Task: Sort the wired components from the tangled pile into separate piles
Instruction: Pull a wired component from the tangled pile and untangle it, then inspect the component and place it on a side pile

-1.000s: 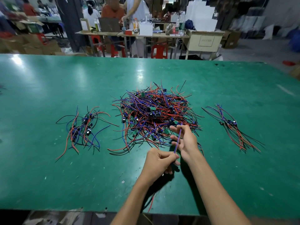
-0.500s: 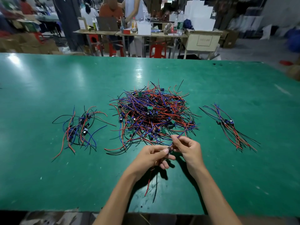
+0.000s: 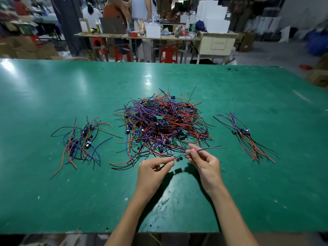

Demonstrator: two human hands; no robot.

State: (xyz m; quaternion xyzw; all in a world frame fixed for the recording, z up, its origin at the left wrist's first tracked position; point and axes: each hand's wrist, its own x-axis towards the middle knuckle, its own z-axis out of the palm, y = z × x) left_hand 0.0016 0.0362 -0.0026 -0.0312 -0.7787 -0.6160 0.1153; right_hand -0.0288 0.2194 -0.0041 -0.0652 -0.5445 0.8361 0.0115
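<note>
Left hand: left hand (image 3: 152, 172) hovers above the near middle of the surface, thumb and forefinger pinched on the wires at the left end of a single wired component (image 3: 178, 158).
Right hand: right hand (image 3: 205, 163) pinches the purple and red leads on the component's other side; those leads run on past the fingers to the right.
Held component: a small green board with dark parts, hanging between both hands, clear of the surface and just in front of the tangled pile.
Tangled pile: tangled pile (image 3: 159, 123) of red, purple, blue and black wires with small green boards sits mid-surface, its near strands close to the fingertips.
Left pile: left pile (image 3: 80, 141), looser, with blue, red and black leads, lies well apart to the left.
Right pile: right pile (image 3: 246, 136), a narrow bundle, lies well apart to the right.
Surface: green surface (image 3: 53, 201), scuffed, with glare patches.
Beyond: a cluttered far table (image 3: 138, 35), red stools (image 3: 168, 55), people standing and seated, cardboard boxes.
</note>
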